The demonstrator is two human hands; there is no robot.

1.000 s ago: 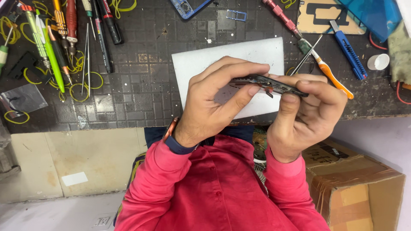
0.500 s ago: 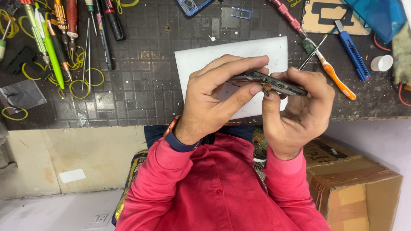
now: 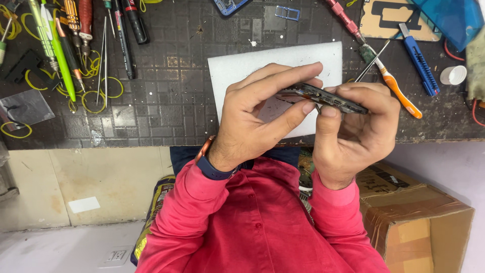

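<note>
- Head view: my left hand (image 3: 252,119) and right hand (image 3: 353,126) clamp a phone frame (image 3: 323,97) edge-on, fingers pinched along its sides, steadying it.
- It hovers over the white foam pad (image 3: 242,68), near the screwdrivers (image 3: 81,30) far left.

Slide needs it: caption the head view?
Both hands, left hand and right hand, hold a dark phone frame edge-on.

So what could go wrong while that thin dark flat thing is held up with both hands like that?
The thin dark device is pinched edge-on between the left hand and right hand, above the white pad. If a grip slips, it may drop onto the pad or the dark mat. Squeezing or twisting could bend it. It might also knock the orange-handled tool lying close by.
</note>
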